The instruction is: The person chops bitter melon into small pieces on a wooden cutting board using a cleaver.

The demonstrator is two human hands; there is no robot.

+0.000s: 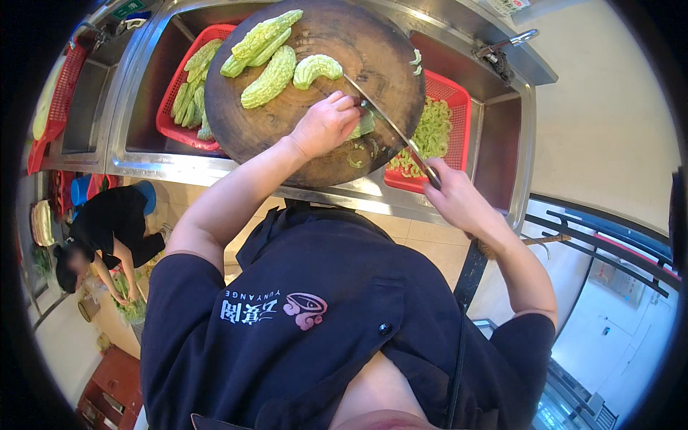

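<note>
On the round wooden chopping block [317,126], my left hand [332,122] presses a piece of bitter melon [364,124] with its fingers bent. My right hand [457,196] grips the handle of a kitchen knife [384,115]; its blade crosses the block close beside my left fingertips. A curved piece of bitter melon [317,70] lies near the blade's tip. Several bitter melon pieces [269,78] lie at the block's upper left. Thin slices [355,161] are scattered near the block's lower edge.
The block rests across a steel sink [177,161]. At left, a red plastic basket [165,115] holds more bitter melon; at right, another red basket [459,118] holds slices. A faucet [508,43] stands at upper right. A co-worker [113,231] bends over greens at far left.
</note>
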